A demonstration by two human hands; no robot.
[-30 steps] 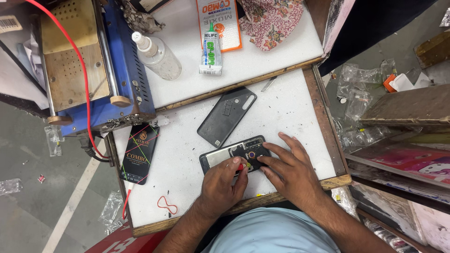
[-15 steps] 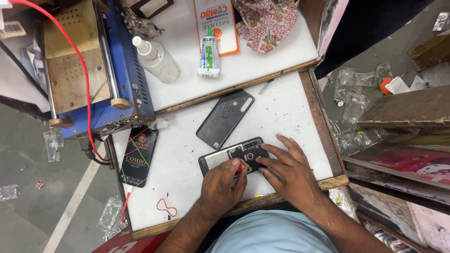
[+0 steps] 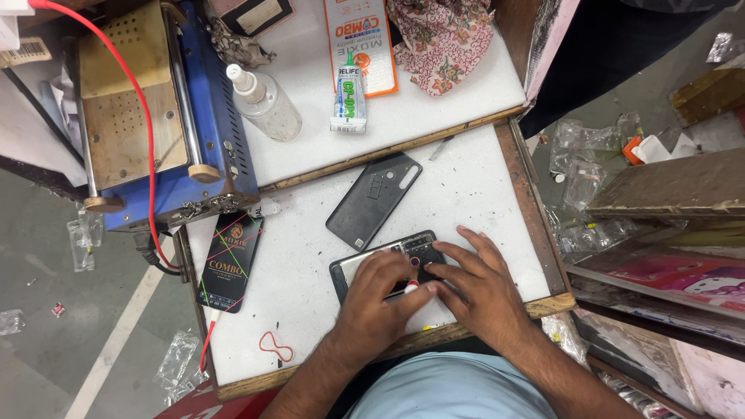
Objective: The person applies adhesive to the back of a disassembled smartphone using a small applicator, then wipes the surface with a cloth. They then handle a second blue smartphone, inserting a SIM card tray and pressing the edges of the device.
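Change since a second ago: both hands remain on the opened phone point(image 3: 388, 264) at the near edge of the white worktop point(image 3: 310, 310); the view has drifted slightly, nothing on the bench has shifted.
Left hand: the left hand point(image 3: 378, 299) lies over the phone's lower half, fingers curled and pressed together, pinching a small red-and-white tool point(image 3: 410, 288) at its tip.
Right hand: the right hand point(image 3: 473, 281) rests flat beside it, fingers spread, fingertips point(image 3: 431, 268) pressing the phone's right end.
Phone: lying face down with its inner frame showing, close to the wooden front rim point(image 3: 434, 334), partly hidden by both hands.
Back cover: a dark back cover point(image 3: 374, 200) lies apart from the phone, just above it, tilted.
Worktop: a black packet point(image 3: 231, 260) at the left edge, a red rubber band point(image 3: 273, 347) near the front.
Upper shelf: a blue heating machine point(image 3: 155, 116) with a red cable point(image 3: 147, 132), a clear spray bottle point(image 3: 264, 105), a glue tube point(image 3: 349, 97), an orange-and-white packet point(image 3: 361, 31) and a floral cloth point(image 3: 446, 39).
Room: grey floor point(image 3: 46, 256) strewn with clear plastic wrappers point(image 3: 590, 155); stacked boards point(image 3: 667, 186) to the right.
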